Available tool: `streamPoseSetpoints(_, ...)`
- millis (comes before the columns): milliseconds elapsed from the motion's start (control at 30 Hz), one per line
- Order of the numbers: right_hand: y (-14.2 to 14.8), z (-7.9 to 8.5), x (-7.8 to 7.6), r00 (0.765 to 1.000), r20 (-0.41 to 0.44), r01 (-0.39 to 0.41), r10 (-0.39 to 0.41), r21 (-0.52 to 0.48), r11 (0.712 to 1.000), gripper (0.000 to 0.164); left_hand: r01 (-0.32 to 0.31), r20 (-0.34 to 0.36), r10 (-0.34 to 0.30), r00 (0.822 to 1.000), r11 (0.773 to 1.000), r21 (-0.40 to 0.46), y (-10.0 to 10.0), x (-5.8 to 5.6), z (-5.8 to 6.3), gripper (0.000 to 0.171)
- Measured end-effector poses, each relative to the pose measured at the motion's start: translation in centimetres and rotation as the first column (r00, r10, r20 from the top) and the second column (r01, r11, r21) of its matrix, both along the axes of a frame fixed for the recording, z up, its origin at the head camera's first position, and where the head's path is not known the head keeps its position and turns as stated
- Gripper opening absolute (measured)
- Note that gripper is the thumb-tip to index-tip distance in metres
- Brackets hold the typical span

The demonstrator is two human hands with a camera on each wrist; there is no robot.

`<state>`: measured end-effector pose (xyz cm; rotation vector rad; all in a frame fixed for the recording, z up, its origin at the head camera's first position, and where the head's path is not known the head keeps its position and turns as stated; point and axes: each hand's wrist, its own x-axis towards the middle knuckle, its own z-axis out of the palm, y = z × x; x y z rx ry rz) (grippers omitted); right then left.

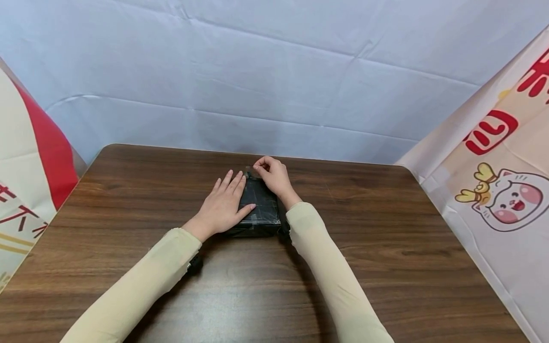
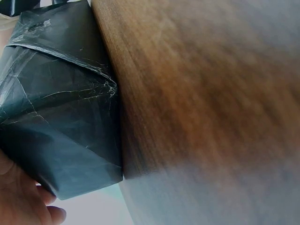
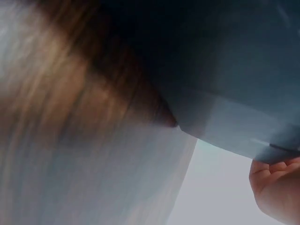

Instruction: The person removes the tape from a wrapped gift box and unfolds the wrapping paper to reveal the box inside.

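A black package (image 1: 262,202), wrapped in creased plastic with shiny clear tape across it, lies on the table. My left hand (image 1: 225,202) rests on its left part, palm down with fingers spread. In the left wrist view, fingers (image 2: 21,199) show beside one end of the package (image 2: 61,117). My right hand (image 1: 274,176) is over the package's far right corner, thumb and forefinger pinching by a small strip of clear tape (image 1: 248,169) at the far edge. The right wrist view shows curled fingers (image 3: 279,185) by the package (image 3: 243,70); their tips are hidden there.
The package stands on a brown wood-grain table (image 1: 364,247), toward its back edge. Behind hangs a pale cloth (image 1: 266,81). Printed banners flank the table, one on the left (image 1: 25,157) and one on the right (image 1: 510,176).
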<state>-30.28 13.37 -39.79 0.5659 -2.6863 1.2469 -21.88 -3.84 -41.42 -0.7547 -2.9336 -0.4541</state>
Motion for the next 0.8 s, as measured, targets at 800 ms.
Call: streamPoseSetpoints(800, 4.4, -0.1, 6.1, 0.970, -0.169, -0.152, 0.173, 0.129, 0.980, 0.005, -0.012, 0.016, 0.012, 1.000, 1.000, -0.002, 0.1, 0.0, 0.0, 0.072)
